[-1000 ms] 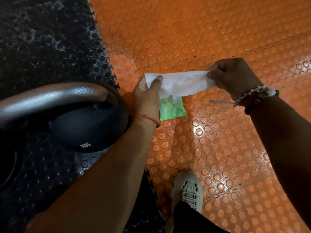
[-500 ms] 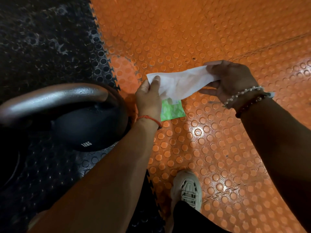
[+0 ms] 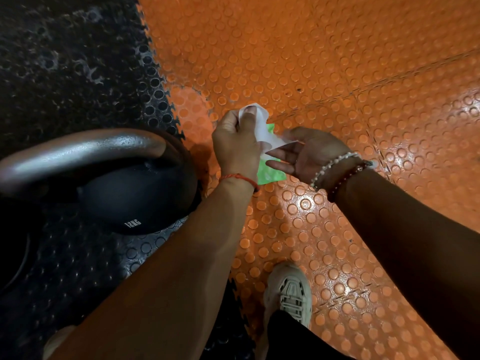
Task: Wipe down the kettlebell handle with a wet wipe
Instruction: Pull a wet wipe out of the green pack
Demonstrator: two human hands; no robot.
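Note:
A black kettlebell [image 3: 135, 193] stands on the black studded mat at the left, its metal handle [image 3: 85, 152] arching across the top. My left hand [image 3: 235, 146] pinches a white wet wipe [image 3: 262, 128], now bunched, just right of the kettlebell. My right hand [image 3: 309, 154] is palm up with fingers spread, touching the wipe's lower end. A green wipe packet [image 3: 270, 172] lies on the orange floor beneath both hands, partly hidden by them.
Orange studded flooring [image 3: 337, 74] covers the right and top, joined to the black mat [image 3: 65, 61] by an interlocking edge. My pale shoe [image 3: 291, 292] stands at the bottom centre. A dark round object [image 3: 13, 255] sits at the left edge below the kettlebell.
The wipe was stretched flat between both hands; the right hand has moved in toward the left and opened, and the wipe is now gathered in the left hand.

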